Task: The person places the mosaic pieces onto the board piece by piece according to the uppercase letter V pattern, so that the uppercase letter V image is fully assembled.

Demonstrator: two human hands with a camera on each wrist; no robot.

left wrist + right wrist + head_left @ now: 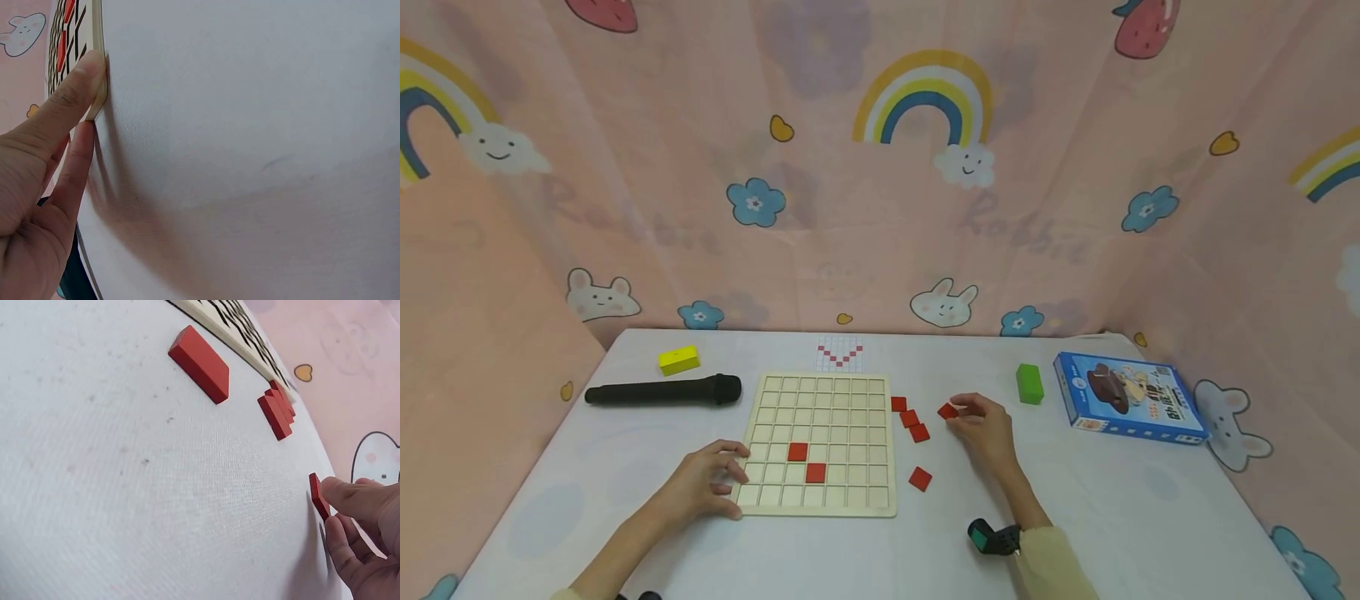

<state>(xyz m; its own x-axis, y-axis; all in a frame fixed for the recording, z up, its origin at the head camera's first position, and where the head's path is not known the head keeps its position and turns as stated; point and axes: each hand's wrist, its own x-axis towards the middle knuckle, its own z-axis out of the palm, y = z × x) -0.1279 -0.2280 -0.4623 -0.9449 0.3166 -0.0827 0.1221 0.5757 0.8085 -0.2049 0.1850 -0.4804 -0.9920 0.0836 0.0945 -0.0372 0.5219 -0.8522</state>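
Note:
A cream grid board (850, 500) lies in the middle of the table, with red square tiles (797, 452) in two of its cells. At the board's near left corner, my left hand (703, 482) holds the edge, thumb on the near side and fingers along the left side. To the right of the board, my right hand (985, 429) pinches a red tile (317, 497) between thumb and fingers, tilted at the tabletop in the right wrist view. Three loose red tiles (910, 418) lie beside the board's right edge. Another red tile (920, 479) lies nearer.
Behind the board is a small card (840, 354) printed with a red V of squares. A black microphone (655, 392) and yellow block (679, 360) lie at left. At right are a green block (1030, 384) and blue box (1131, 400). Patterned cloth (850, 250) hangs around the table.

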